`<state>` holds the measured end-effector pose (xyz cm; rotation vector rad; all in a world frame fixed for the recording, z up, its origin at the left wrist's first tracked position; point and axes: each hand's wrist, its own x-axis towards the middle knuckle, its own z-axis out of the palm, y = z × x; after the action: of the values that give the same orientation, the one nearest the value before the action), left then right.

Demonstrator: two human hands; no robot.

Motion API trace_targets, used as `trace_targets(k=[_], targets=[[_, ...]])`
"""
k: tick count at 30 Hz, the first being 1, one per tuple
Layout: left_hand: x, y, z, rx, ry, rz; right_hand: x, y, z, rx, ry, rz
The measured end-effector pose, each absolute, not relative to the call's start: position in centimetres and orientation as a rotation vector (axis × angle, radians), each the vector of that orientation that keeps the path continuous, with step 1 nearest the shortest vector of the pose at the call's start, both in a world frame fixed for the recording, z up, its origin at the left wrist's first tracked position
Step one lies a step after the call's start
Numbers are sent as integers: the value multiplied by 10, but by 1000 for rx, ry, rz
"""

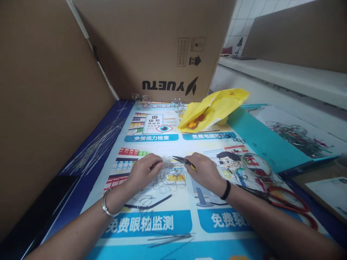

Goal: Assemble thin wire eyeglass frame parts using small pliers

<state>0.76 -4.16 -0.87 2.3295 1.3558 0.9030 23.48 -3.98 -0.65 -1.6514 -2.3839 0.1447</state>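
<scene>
Thin grey wire is what both hands are busy with in the head view. The left hand has its fingers pinched shut on one edge of a loose wire tangle, which lies on the printed poster between the two hands. The right hand is closed round the yellow grip of a pair of pliers, whose dark tips point left toward the tangle.

The work looks part-way through. A bundle of straight wires lies unbent on the blue bench well to the left, and a few more straight pieces lie near the bottom of the poster. A heap of bent wire sits well apart at the far right, which I take for finished pieces, though it is too small to be sure. Red-handled cutters rest just beside the right forearm.

As for containers, a yellow plastic bag lies crumpled at the back of the poster, mouth toward the person, with something red and orange showing inside. The cardboard box behind it shows only its side, so its contents are hidden
</scene>
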Motion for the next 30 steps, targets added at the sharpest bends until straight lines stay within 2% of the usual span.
trace_targets(k=[16,19,23,30], targets=[[-1,-25,-18,2369,1334,1089,239,-36,-16,-1487,-2295,194],[-2,-25,-17,2324,1342,1085,239,-42,-8,-1373,-2286,104],[-4,-26,-13,2232,1345,1134,228,-64,13,-1133,-2643,-84],[-7,-21,-16,1955,1441,1374,198,-99,17,-1128,-2867,-138]])
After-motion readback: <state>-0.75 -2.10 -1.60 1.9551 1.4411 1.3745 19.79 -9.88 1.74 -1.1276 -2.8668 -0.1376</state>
